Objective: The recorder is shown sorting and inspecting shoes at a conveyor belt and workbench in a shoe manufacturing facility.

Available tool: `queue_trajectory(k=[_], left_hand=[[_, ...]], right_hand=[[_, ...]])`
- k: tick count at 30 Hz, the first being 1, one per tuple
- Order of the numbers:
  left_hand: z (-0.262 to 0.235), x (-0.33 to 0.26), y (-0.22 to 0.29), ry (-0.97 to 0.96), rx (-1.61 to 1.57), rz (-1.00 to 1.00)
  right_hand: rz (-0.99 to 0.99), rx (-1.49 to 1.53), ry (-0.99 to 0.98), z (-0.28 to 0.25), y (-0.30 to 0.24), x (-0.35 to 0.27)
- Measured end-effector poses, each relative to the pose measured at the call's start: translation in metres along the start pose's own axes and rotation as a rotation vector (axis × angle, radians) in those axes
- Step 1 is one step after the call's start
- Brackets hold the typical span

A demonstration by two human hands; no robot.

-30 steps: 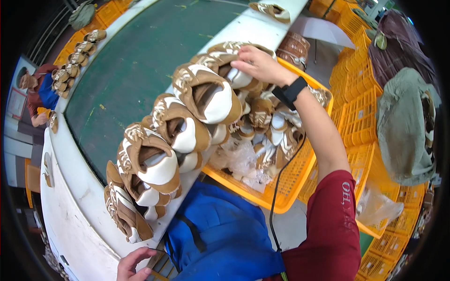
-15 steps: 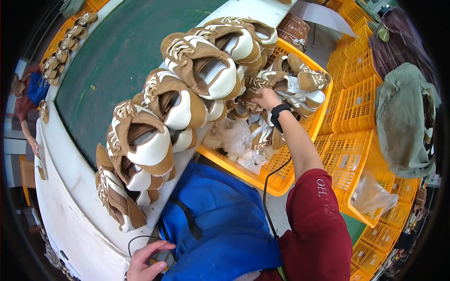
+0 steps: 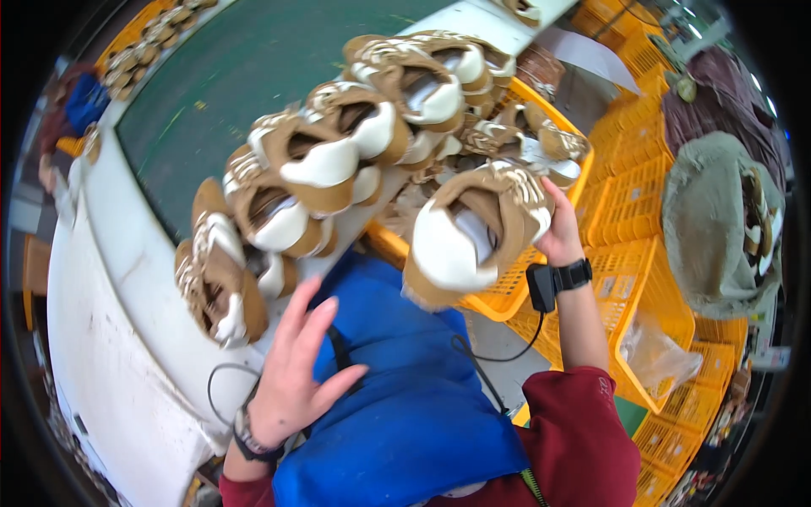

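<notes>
Shoe in tan and white point(image 3: 477, 232) is in the air in front of you, above the near side of the yellow crate point(image 3: 519, 291), heel toward your lower left and opening tipped up toward you. Your right grip point(image 3: 557, 228) is closed on its toe end, beside the white laces. Your left grip point(image 3: 296, 372) is empty, fingers spread and thumb apart, near the edge of the surface point(image 3: 127, 253) and in front of your blue apron point(image 3: 389, 363).

To the left of the held shoe, a row of matching shoes point(image 3: 321, 165) runs slantwise along your side of the surface, packed close together, with most heels toward you and some resting over others. More shoes point(image 3: 553, 144) lie jumbled in the crate, just beyond the one you hold. You have a black band point(image 3: 570, 275) on your right wrist, with a dark cable point(image 3: 507, 358) looping from it, and a watch-like band point(image 3: 253, 435) on your left.

Yellow crates point(image 3: 625, 207) stand stacked to your right, next to a grey-green cloth bundle point(image 3: 718, 220). Across the surface, at far left, you have a co-worker point(image 3: 76, 110), blurred, near another line of shoes point(image 3: 148, 51).
</notes>
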State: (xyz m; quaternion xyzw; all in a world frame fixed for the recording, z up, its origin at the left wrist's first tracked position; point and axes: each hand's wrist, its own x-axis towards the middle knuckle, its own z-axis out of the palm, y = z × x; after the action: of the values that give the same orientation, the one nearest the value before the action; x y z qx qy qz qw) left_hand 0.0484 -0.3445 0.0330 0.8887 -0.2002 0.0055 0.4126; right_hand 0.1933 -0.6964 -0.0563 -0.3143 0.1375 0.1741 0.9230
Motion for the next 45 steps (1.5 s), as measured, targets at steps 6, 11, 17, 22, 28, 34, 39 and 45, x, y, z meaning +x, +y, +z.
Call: queue_trajectory(k=[6,11,17,22,28,34,39,45], left_hand=[[-0.027,-0.044,0.000,0.223,-0.094,0.173],[-0.074,-0.152,-0.010,0.777,-0.319,-0.031],[-0.066,-0.257,-0.006,1.278,-0.138,-0.485],[-0.031,-0.288,-0.021,1.204,0.018,-0.756],[-0.140,-0.236,-0.112,1.149,0.471,-0.588],[-0.298,-0.155,-0.223,1.035,0.363,-0.864],[-0.240,-0.102,-0.184,0.488,0.513,-0.664],[-0.141,-0.075,-0.094,0.043,0.311,-0.805]], right_hand=[[0.209,-0.199,-0.194,0.100,0.088,-0.022],[0.105,-0.706,-0.513,0.121,0.098,-0.019],[0.466,-0.712,-0.523,0.037,0.097,0.050],[0.607,-1.065,0.081,-0.075,0.128,0.086],[0.524,-1.057,0.111,-0.104,0.137,0.081],[0.330,-0.938,0.132,-0.111,0.121,0.072],[0.308,-1.420,0.147,-0.175,0.078,0.089],[0.031,-1.809,0.391,-0.255,0.035,0.165]])
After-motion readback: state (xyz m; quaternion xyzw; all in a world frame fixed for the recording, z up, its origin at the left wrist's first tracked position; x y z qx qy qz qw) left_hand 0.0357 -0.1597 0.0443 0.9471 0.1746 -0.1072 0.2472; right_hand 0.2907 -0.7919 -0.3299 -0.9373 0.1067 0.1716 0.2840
